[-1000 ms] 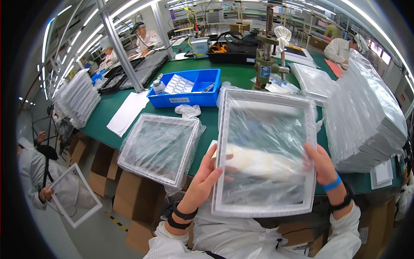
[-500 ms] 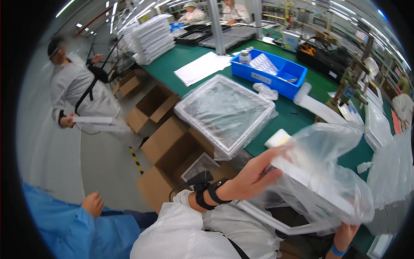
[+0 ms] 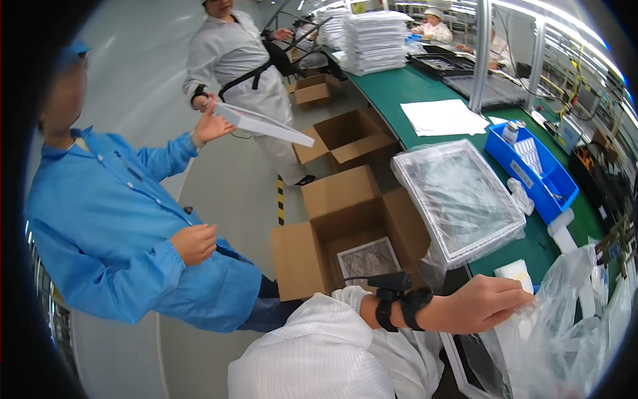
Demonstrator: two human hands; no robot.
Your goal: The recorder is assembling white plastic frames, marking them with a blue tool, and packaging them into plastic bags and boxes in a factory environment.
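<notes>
Head view: the left hand (image 3: 488, 302) grips a bagged flat panel at the near right edge of the bench.

The left hand, with a black strap on its wrist, is closed over the edge of a clear plastic bag (image 3: 565, 339) wrapped around a flat white panel (image 3: 512, 319), low at the near right, over the edge of the green bench (image 3: 412, 90). The right hand is out of sight. Just left of and beyond that hand, another bagged tray (image 3: 462, 199) lies tilted on the bench edge, overhanging an open cardboard box (image 3: 345, 233) on the floor. A blue bin (image 3: 548, 179) sits further right on the bench. At the left, a person in a blue coat (image 3: 113, 226) reaches toward a white frame (image 3: 266, 125) held by a person in a white coat (image 3: 239, 60) at the far side.
</notes>
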